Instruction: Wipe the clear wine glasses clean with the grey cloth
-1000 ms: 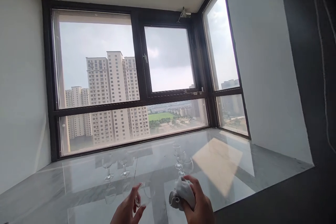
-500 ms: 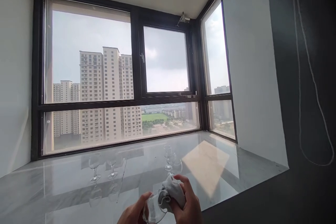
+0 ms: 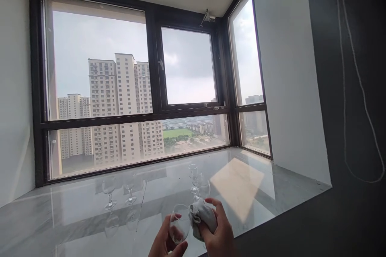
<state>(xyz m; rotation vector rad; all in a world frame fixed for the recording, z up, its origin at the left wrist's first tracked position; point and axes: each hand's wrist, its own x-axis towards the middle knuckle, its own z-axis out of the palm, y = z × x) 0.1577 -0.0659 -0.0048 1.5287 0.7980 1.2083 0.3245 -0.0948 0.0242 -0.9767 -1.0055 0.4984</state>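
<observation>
My left hand (image 3: 165,241) grips a clear stemmed wine glass (image 3: 179,223) low in the view, holding it tilted with the bowl up. My right hand (image 3: 219,233) is closed on a bunched white cloth (image 3: 202,217) that presses against the side of the glass bowl. Both hands hover above the glossy marble window ledge (image 3: 75,225).
Two wine glasses (image 3: 109,192) stand on the ledge at the left and two more (image 3: 199,182) just beyond my hands. A big dark-framed window (image 3: 153,108) backs the ledge. A dark wall with a hanging cord (image 3: 358,88) is on the right.
A second ago my left hand was open and empty; it now holds the glass, raised, with the cloth in my right hand brought against it. The camera view shifted slightly right.
</observation>
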